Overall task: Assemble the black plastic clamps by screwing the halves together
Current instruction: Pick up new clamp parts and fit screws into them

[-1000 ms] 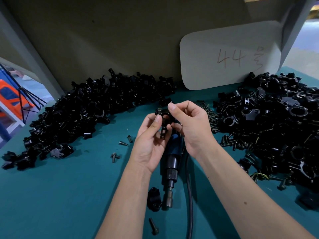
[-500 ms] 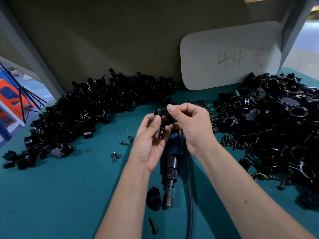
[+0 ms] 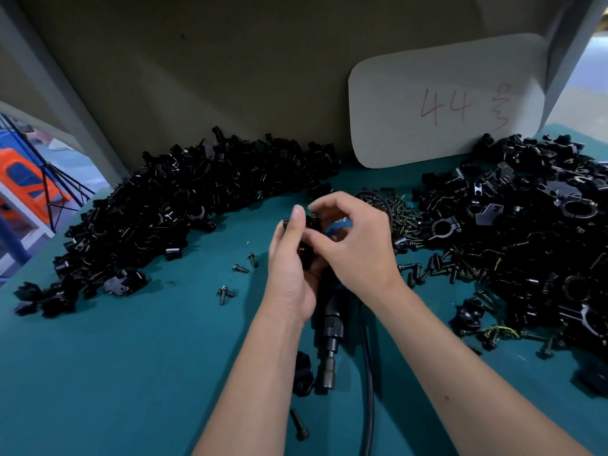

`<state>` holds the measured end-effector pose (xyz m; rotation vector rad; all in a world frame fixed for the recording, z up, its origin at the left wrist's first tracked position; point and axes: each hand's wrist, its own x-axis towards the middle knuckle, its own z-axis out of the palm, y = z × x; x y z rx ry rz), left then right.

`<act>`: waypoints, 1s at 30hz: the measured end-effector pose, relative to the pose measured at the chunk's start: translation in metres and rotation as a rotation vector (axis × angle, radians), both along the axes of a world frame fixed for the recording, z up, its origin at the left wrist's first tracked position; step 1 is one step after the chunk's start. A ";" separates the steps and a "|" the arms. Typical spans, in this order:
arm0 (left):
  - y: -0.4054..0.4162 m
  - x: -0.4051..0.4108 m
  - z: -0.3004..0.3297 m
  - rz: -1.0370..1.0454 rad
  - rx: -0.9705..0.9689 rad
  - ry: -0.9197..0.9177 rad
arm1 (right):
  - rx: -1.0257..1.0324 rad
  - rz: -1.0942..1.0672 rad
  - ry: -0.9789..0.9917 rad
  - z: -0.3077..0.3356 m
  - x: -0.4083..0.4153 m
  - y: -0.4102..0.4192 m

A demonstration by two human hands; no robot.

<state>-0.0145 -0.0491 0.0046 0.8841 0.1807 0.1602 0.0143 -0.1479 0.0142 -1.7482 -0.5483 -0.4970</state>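
while both hands [image 3: 324, 255] grip clamp [image 3: 311, 225]

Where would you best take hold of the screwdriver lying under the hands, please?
Probably the dark body of the screwdriver, just below the hands, taken from the right: it lies flat on the mat, bit end toward the person, a black clamp half close on its left and only the thin cable on its right.
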 end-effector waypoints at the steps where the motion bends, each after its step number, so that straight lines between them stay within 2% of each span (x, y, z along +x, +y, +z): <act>1: -0.001 0.000 -0.001 0.024 0.031 0.027 | -0.024 0.024 -0.012 0.001 0.000 0.000; 5: 0.004 0.003 -0.002 0.111 0.149 0.030 | -0.052 0.104 0.079 0.003 0.002 -0.003; 10: 0.007 0.004 -0.003 0.102 0.212 -0.021 | -0.034 0.091 0.070 0.006 -0.002 -0.005; 15: 0.003 0.002 -0.001 0.039 0.273 0.089 | 0.004 0.050 0.055 0.005 -0.005 -0.001; 18: 0.004 0.002 0.000 0.051 0.252 0.090 | 0.016 0.052 0.077 0.005 -0.006 0.000; 23: 0.014 0.001 0.004 -0.043 0.047 0.028 | 0.038 0.068 0.090 0.005 -0.007 0.003; 26: 0.015 0.001 0.007 -0.074 0.029 0.034 | -0.014 0.017 0.060 0.006 -0.005 0.001; 30: 0.014 0.003 0.006 0.018 0.116 0.080 | -0.042 0.062 0.081 0.007 -0.002 -0.004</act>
